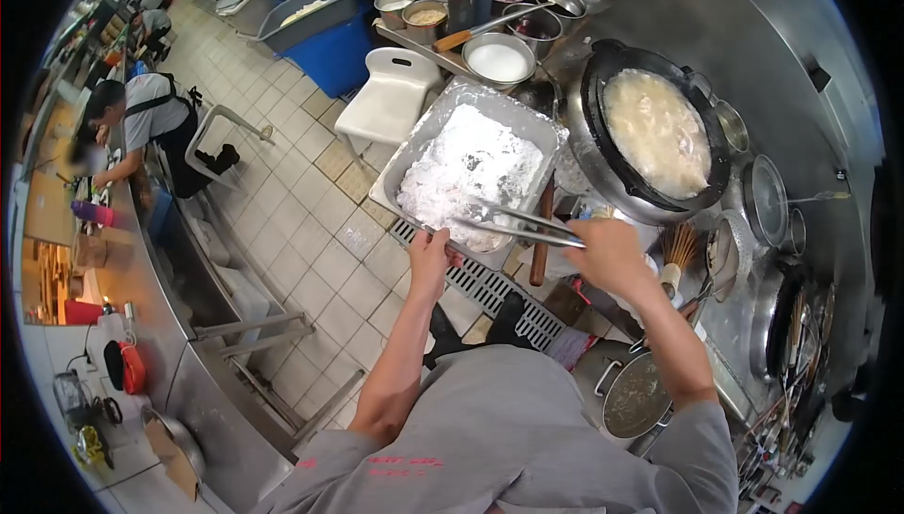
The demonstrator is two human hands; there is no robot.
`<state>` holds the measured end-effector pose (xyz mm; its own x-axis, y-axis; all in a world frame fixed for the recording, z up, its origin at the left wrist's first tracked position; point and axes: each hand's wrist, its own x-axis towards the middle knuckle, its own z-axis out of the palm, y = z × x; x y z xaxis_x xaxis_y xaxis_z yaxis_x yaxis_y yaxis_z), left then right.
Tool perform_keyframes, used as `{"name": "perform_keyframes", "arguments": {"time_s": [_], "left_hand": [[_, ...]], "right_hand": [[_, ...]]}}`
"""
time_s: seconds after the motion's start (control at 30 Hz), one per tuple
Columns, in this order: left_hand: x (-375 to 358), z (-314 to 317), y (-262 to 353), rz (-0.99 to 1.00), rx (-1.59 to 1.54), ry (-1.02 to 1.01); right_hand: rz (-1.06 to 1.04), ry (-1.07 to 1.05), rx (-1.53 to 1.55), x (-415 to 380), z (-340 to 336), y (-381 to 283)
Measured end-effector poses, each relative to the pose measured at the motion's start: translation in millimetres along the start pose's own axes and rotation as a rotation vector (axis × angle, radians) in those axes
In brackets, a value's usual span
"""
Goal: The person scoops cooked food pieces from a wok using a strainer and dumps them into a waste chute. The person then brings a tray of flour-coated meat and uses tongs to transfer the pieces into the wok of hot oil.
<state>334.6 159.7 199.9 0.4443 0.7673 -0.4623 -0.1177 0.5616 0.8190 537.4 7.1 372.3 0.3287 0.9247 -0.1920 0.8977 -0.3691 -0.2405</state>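
My left hand point(432, 258) grips the near rim of a deep rectangular metal pan point(394, 168) with its fingers closed. White flour-like powder point(485, 142) fills the pan, with coated lumps at its near left. My right hand point(607, 248) is closed around metal tongs point(534, 222). The tongs' tips reach into the powder near the pan's near side; whether they pinch a piece is not clear. To the right, a black wok point(591, 100) holds bubbling oil with pale pieces frying point(656, 128) in it.
Beyond the pan stand a white plastic chair point(391, 100), a bowl of white powder point(499, 60) and several seasoning containers point(426, 15). A bamboo brush point(677, 255) and a two-handled pot point(638, 399) are at the right. Another person point(155, 109) bends over the left counter.
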Motion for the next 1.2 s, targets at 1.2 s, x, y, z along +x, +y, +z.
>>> {"name": "perform_keyframes", "arguments": {"time_s": [1.2], "left_hand": [[1.3, 1.1, 0.1, 0.019, 0.031, 0.014]], "right_hand": [[0.55, 0.433, -0.109, -59.1, -50.7, 131.9]]}}
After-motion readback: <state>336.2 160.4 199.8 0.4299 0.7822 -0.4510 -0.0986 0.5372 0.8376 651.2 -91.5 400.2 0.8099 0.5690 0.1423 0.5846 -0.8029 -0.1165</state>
